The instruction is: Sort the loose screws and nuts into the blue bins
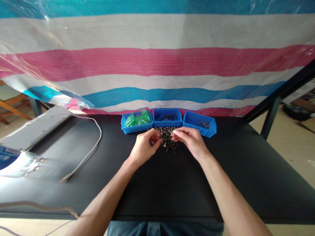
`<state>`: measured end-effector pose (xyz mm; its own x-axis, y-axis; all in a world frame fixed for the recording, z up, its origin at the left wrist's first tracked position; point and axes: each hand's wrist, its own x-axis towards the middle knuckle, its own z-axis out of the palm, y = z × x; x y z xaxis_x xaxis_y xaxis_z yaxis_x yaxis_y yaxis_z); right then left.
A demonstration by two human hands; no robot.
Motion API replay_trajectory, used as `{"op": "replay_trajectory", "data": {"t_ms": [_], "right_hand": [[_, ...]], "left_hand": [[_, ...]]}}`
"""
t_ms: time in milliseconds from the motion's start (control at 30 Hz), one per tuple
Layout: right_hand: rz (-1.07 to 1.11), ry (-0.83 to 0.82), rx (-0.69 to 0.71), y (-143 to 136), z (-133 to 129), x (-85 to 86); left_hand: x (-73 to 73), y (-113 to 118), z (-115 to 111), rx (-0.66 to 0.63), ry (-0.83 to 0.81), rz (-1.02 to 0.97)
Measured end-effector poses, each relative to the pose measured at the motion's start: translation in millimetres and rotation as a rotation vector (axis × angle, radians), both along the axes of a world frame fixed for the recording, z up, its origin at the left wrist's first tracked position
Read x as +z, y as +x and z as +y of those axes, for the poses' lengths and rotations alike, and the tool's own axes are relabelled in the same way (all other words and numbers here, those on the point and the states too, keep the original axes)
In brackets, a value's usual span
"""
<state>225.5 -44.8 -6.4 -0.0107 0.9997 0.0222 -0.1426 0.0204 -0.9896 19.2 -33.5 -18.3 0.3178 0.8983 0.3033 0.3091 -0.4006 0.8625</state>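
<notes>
A pile of small dark and metallic screw-like parts (168,137) lies on the black table, in front of three blue bins. My left hand (147,144) is at the pile's left edge, thumb and fingertips pinched together. At the right edge is my right hand (188,139), its fingertips also pressed together. Whatever either hand holds is too small to make out. The left bin (137,128) holds green translucent pieces (138,119). Small dark parts (168,117) lie in the middle bin (167,124), and a few small metallic parts (204,124) in the right bin (199,129).
A striped plastic sheet (147,62) hangs behind the table (167,190). On the left are a pale cable (91,150), a grey metal panel (36,127) and a clear plastic-wrapped item (22,164). A black metal frame (270,118) stands at the right.
</notes>
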Motion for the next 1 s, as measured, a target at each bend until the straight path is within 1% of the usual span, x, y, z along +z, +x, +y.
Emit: {"op": "replay_trajectory", "data": {"t_ms": [67, 167, 233, 300, 367, 433, 500, 633, 733, 833, 900, 1000], "right_hand": [[0.058, -0.005, -0.104, 7, 3, 0.7], [0.067, 0.001, -0.225, 16, 6, -1.0], [0.046, 0.015, -0.277, 20, 8, -2.6], [-0.026, 0.039, -0.292, 22, 8, -3.8], [-0.15, 0.062, -0.251, 22, 8, -4.4], [-0.25, 0.071, -0.18, 21, 8, -4.9], [-0.281, 0.071, -0.125, 20, 8, -5.7], [-0.278, 0.076, -0.088, 19, 9, -8.5], [-0.281, 0.086, -0.081, 17, 8, -10.7], [-0.282, 0.088, -0.049, 14, 7, -10.8], [-0.286, 0.092, 0.004, 10, 4, -9.5], [-0.315, 0.111, 0.124, 6, 0, -6.7]], "left_hand": [[-0.9, -3, 2, -0.007, 0.12, 0.152], [-1.9, -5, 2, -0.021, 0.207, 0.299], [-2.5, -5, 1, -0.02, 0.229, 0.387], [-3.5, -5, 0, -0.022, 0.211, 0.444], [-4.8, -4, -1, -0.021, 0.182, 0.465], [-6.1, -3, -1, -0.012, 0.159, 0.461], [-7.0, -4, -1, 0.012, 0.142, 0.463], [-7.8, -6, 1, 0.033, 0.13, 0.456], [-6.2, -6, 2, 0.001, 0.126, 0.367], [-1.7, -6, 3, -0.029, 0.116, 0.245], [2.3, -5, 2, -0.058, 0.103, 0.139], [6.9, -5, 0, -0.118, 0.076, 0.001]]}}
